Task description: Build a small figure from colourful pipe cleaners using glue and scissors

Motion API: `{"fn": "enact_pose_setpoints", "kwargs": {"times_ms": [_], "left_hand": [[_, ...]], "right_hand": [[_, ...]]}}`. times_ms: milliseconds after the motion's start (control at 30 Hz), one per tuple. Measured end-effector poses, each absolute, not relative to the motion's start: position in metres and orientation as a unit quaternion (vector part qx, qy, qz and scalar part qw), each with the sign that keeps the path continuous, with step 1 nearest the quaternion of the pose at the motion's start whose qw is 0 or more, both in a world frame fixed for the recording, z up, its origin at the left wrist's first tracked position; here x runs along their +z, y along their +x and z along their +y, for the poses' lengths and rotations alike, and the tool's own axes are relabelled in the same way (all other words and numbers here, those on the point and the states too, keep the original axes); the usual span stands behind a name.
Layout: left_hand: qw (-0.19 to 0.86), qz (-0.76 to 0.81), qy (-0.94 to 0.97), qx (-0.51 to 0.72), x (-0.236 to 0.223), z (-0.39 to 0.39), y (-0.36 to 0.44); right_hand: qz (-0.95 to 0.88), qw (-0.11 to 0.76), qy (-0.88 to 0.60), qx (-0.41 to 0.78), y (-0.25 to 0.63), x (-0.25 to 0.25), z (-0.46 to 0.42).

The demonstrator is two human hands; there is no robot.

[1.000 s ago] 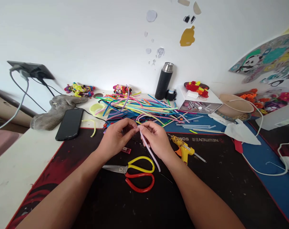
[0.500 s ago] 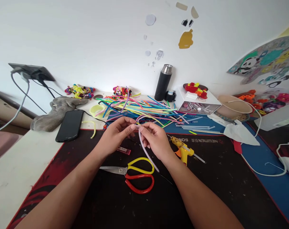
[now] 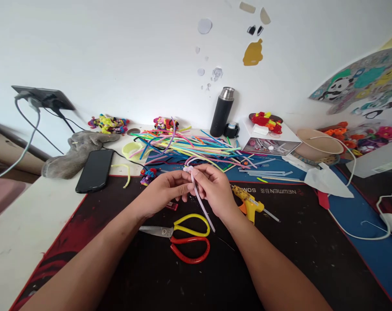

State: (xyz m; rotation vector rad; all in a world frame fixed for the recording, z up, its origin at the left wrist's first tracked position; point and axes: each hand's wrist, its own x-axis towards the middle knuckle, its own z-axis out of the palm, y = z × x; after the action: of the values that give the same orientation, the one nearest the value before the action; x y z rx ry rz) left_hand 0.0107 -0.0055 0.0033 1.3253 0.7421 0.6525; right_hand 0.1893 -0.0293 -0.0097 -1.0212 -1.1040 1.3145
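A pale lilac pipe cleaner [image 3: 202, 204] hangs down from between my two hands, its upper end bent into a small curl. My right hand [image 3: 213, 188] is closed, pinching it just below the curl. From the other side my left hand [image 3: 168, 190] has its thumb and fingers pressed together against the same strip; its exact grip is partly hidden. Below both hands lie scissors [image 3: 191, 260] with one yellow and one red handle, blades to the left. A yellow hot glue gun [image 3: 251, 206] rests just right of my right hand.
A heap of coloured pipe cleaners [image 3: 196, 149] lies behind my hands. At left are a black phone [image 3: 94, 171] and a grey plush object [image 3: 68, 157]. A black thermos [image 3: 222, 112] stands by the wall, next to a white box [image 3: 270, 134]. Clear glue sticks [image 3: 263, 173] lie at right.
My left hand has slid down and lower along the pipe cleaner, off its upper end. The curl now shows above my fingers, and a small colourful piece behind my left hand is uncovered.
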Motion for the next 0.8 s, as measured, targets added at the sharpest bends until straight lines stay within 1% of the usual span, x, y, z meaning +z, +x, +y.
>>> {"fn": "enact_pose_setpoints", "kwargs": {"times_ms": [167, 367, 467, 667, 733, 800], "left_hand": [[0.679, 0.329, 0.567, 0.331, 0.001, -0.008, 0.016], [0.663, 0.341, 0.56, 0.361, -0.014, -0.01, 0.019], [0.648, 0.359, 0.533, 0.41, -0.016, -0.007, 0.013], [0.621, 0.376, 0.428, 0.538, 0.007, 0.004, -0.008], [0.59, 0.382, 0.429, 0.568, 0.016, 0.005, -0.011], [0.554, 0.398, 0.466, 0.563, 0.019, 0.005, -0.011]], "right_hand": [[-0.457, 0.544, -0.427, 0.56, 0.188, -0.01, -0.031], [-0.458, 0.542, -0.416, 0.569, 0.187, -0.009, -0.03], [-0.462, 0.546, -0.421, 0.557, 0.188, -0.01, -0.03], [-0.451, 0.545, -0.448, 0.546, 0.189, -0.01, -0.03], [-0.459, 0.538, -0.449, 0.546, 0.188, -0.009, -0.03], [-0.466, 0.532, -0.451, 0.544, 0.188, -0.008, -0.031]]}}
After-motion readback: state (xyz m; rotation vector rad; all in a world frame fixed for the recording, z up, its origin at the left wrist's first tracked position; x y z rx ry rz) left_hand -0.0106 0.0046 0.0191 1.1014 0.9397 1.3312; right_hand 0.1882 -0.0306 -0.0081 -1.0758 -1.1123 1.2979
